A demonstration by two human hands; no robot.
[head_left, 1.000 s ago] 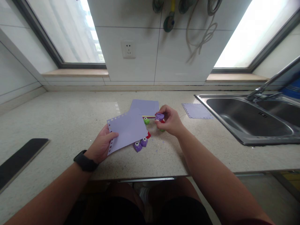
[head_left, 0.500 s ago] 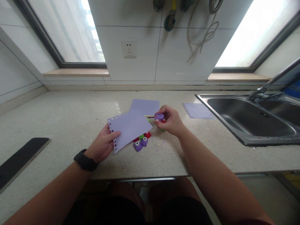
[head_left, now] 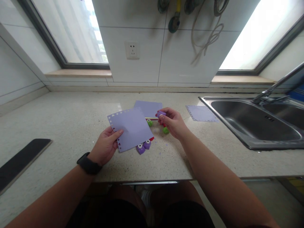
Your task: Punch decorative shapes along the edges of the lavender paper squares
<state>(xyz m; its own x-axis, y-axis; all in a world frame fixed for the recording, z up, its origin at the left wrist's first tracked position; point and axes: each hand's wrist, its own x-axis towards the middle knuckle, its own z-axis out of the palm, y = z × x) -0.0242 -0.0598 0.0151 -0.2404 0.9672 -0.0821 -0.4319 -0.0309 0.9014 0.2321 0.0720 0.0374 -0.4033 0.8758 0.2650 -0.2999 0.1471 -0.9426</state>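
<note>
While L hand (head_left: 106, 144) grips hole-edged sheet (head_left: 133, 128), R hand (head_left: 174, 123) pinching purple punch (head_left: 161, 113), over ctr (head_left: 166, 164).

The single head-worn camera looks forward and down over the nearby countertop (head_left: 76, 109), facing the tiled wall (head_left: 142, 68).

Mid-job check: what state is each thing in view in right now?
Left hand: closed on held sheet
Held sheet: raised, punched along left and far edges
Right hand: pinching held punch
Held punch: pinched, apart from the sheet
Two purple punches: resting on the counter
Paper stack: lying flat, partly hidden
Loose sheet: flat near the sink, left edge punched
Faucet: spout end out of view, flow unclear
Socket: no plug in it
</note>
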